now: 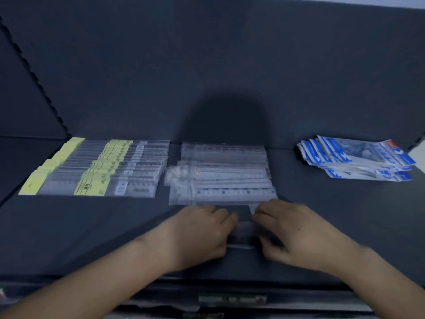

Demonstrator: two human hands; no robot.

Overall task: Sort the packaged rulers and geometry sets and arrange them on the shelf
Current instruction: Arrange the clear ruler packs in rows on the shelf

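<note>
We hold a clear packet [245,229] between both hands at the near middle of the shelf [345,215]. The left hand [197,236] grips its left end and the right hand [296,236] its right end. The fingers [227,218] of both are curled in and seem to pinch the plastic, though blur hides the exact hold.

The packet's long axis runs left to right, parallel to the rulers in the clear pile [223,173]. That pile lies just beyond our fingertips on the far side, almost touching them. Both hands are equally near it, so we judge that a short push straight away from us would add the packet to the pile.

The yellow-labelled rulers [99,166] lie in a neat overlapping row to the left. The blue-and-white geometry sets [358,157] are stacked well apart at the far right. Dark characters show on the yellow labels and white marks on the blue packs, but we cannot read either.
</note>
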